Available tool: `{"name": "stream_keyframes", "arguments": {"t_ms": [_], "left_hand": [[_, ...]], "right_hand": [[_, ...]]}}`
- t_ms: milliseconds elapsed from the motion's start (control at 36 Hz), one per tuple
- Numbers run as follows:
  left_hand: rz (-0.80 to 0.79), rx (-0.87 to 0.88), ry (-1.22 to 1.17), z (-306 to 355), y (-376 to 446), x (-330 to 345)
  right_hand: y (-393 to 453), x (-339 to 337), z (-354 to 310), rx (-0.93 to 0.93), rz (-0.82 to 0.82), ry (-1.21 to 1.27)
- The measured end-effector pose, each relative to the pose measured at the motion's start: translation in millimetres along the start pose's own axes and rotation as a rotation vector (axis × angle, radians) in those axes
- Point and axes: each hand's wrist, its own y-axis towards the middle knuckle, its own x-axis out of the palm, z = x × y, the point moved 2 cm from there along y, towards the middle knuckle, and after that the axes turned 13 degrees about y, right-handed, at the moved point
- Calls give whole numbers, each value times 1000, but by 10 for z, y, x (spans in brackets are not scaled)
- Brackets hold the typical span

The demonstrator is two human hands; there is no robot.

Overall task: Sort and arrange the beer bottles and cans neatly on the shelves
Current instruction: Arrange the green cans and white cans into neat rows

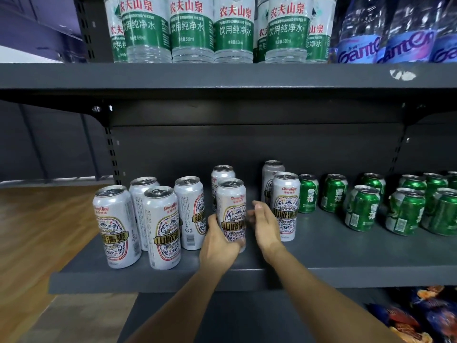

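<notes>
Head camera kid: "What was the left hand doing?"

Friend: "It was wrapped around a silver can standing on the gray shelf, between two other pairs of silver cans. The right hand was flat and loose, right beside it, holding nothing."

Kid: "How should it go?"

Friend: "I think slide it slowly, keep it standing up, and line it up with the cans next to it. The green cans should stay apart."

Single head cam, close, facing fwd/down at shelf.
</notes>
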Motion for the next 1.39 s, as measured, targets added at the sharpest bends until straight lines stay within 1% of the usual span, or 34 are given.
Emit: {"name": "stream_keyframes", "arguments": {"t_ms": [56, 139, 278, 333, 444, 556, 583, 639, 778, 889, 972, 1111, 1167, 1222, 1333, 1389], "left_hand": [[13, 14, -14, 14, 2, -8], [72, 6, -10, 30, 13, -8], [155, 30, -5, -10, -32, 26], [169, 40, 2, -30, -47, 43], [166, 30, 34, -36, -49, 57], [133, 22, 57, -32, -18, 76], [127, 25, 66, -32, -16, 79], [121, 29, 75, -35, -18, 84], [107, 45, 85, -19, -29, 63], [106, 52, 94, -20, -46, 47], [106, 65, 92, -22, -54, 47], [108, 71, 83, -12, -68, 29], [107, 72, 86, -6, -69, 20], [106, 69, 91, -6, -64, 19], [113, 74, 90, -4, -64, 26], [119, 79, 84, -6, -67, 30]], "right_hand": [[106, 51, 8, 53, -21, 53], [254, 121, 37, 155, -95, 120], [463, 165, 60, 279, -128, 82], [552, 201, 73, 278, -160, 30], [779, 302, 160, 254, -280, -63], [678, 415, -133, 248, -371, -88], [664, 430, -172, 233, -370, -87], [634, 441, -183, 255, -362, 3], [643, 454, -57, 398, -229, 174], [594, 500, -100, 420, -230, 392], [580, 494, -129, 388, -248, 350], [618, 484, -155, 395, -149, 263], [607, 475, -186, 403, -151, 211], [570, 488, -216, 426, -148, 249], [522, 472, -202, 412, -171, 378], [548, 480, -164, 450, -105, 407]]}}
